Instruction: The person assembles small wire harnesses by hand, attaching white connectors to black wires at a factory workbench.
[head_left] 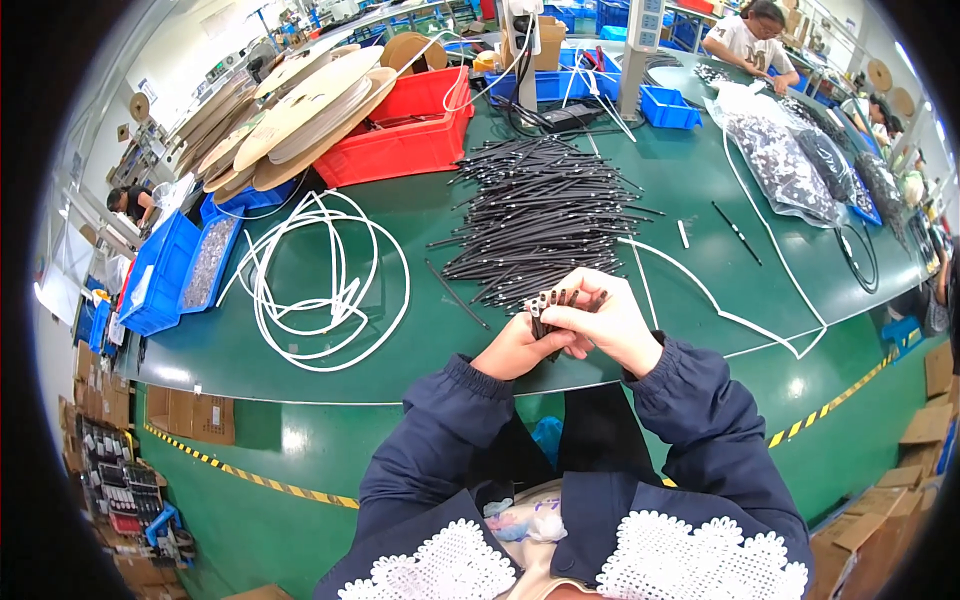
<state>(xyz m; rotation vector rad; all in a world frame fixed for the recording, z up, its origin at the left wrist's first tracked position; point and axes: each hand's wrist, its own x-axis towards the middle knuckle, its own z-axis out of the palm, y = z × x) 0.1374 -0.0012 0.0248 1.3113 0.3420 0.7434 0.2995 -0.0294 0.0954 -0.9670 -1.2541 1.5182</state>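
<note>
Near the table's front edge, my two hands meet around a small bunch of short black cable pieces (562, 298), whose ends stick up between my fingers. My left hand (508, 347) grips the bunch from the left, with the thumb against it. My right hand (620, 322) closes over it from the right. The lower part of the bunch is mostly hidden by my fingers. Just beyond my hands lies a large heap of black cable pieces (545, 215) with small pale ends, mostly lying crosswise. One loose black piece (457, 294) rests at the heap's left.
Coiled white tubing (335, 290) lies left; more white tubing (715, 300) runs right. A red bin (400, 130), cardboard reels (310, 110) and a blue bin (160, 270) stand at the left. Plastic bags of small parts (775, 155) lie at the right. A co-worker (750, 45) sits beyond.
</note>
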